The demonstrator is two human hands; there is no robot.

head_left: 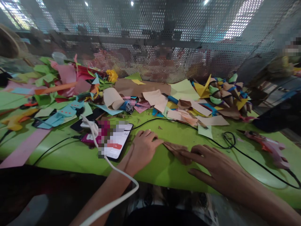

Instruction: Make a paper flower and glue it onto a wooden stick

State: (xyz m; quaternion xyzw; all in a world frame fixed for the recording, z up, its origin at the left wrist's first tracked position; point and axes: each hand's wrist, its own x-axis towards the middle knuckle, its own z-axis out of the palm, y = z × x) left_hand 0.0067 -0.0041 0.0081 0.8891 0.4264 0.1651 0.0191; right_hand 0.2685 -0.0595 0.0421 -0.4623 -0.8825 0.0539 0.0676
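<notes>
A small piece of folded brown paper [176, 151] lies on the green tabletop between my two hands, narrow at its left end and wider at its right. My left hand [144, 150] is closed, with thumb and forefinger at the paper's pointed left end and the other fingers curled on the table. From the right, my right hand [209, 160] reaches over the paper's wide end. Its forefinger is stretched out against the paper, and its thumb stands apart, lower down. A lit phone [117, 142] lies right beside my left hand.
A white cable [122, 201] arcs across my left forearm. On the right lies a pink glue gun [268, 147] with a black cord [256, 161]; a yellow glue gun [17, 121] is at left. Coloured paper scraps [155, 99] and finished paper cones [227, 92] line the back, before a perforated metal screen [145, 40].
</notes>
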